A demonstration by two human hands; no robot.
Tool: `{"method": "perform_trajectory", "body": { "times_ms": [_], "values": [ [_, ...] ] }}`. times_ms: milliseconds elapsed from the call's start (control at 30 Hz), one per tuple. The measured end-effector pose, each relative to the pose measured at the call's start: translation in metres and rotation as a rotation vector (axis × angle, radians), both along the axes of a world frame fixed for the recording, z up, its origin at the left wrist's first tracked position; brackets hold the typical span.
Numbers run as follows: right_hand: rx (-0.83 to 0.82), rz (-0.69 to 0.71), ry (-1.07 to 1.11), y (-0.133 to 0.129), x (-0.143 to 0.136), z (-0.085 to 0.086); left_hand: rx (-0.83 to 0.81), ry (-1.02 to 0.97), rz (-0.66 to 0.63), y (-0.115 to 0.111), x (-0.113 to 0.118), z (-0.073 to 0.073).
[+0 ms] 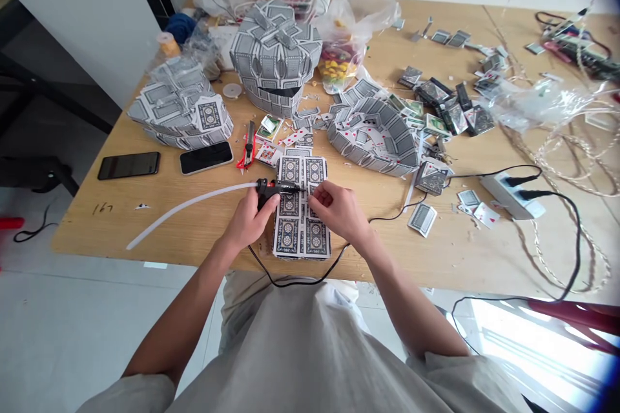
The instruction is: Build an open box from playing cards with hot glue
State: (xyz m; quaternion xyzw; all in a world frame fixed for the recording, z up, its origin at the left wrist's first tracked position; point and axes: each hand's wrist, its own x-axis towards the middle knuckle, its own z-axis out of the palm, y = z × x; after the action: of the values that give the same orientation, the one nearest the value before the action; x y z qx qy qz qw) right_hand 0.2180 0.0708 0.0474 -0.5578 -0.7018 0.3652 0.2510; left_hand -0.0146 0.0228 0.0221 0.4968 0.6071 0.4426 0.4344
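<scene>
A black glue gun point(271, 190) with a long white glue stick point(186, 206) out of its back is held in my left hand point(250, 218). Its nozzle points right, over a flat panel of patterned playing cards point(289, 237) near the table's front edge. My right hand point(339, 208) is at the panel's right side, thumb and fingertips pinched together close to the nozzle; what they hold, if anything, is too small to make out. A black cord runs from under my left hand below the panel and off to the right.
Card-built boxes point(276, 55) stand behind, with an open card tray point(372, 142) at centre right. Two phones point(206, 158) and a red cutter point(248, 144) lie left. A power strip point(513, 195), cords, card packs point(433, 176) and plastic bags occupy the right and back.
</scene>
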Motion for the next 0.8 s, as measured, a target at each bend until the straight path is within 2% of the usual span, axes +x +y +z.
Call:
{"method": "perform_trajectory", "body": {
  "times_ms": [167,300,433,533,667,800],
  "values": [
    [0.002,0.007,-0.009,0.0,0.0,0.0,0.045,0.115,-0.076,0.003,-0.003,-0.002],
    [-0.001,0.013,-0.023,0.0,-0.001,-0.001,0.031,0.035,-0.056,0.0,-0.001,-0.004],
    [0.008,0.014,-0.043,0.0,-0.002,-0.004,0.059,-0.189,0.027,-0.002,0.0,-0.003],
    [0.049,0.033,-0.05,-0.001,0.0,-0.009,0.038,-0.388,0.139,-0.002,-0.003,-0.001],
    [0.183,0.083,-0.057,-0.009,0.003,-0.017,-0.035,-0.563,0.274,-0.005,-0.015,-0.004],
    [0.344,0.146,-0.12,-0.025,0.005,-0.023,-0.08,-0.621,0.333,-0.014,-0.027,-0.011]
  ]
}}
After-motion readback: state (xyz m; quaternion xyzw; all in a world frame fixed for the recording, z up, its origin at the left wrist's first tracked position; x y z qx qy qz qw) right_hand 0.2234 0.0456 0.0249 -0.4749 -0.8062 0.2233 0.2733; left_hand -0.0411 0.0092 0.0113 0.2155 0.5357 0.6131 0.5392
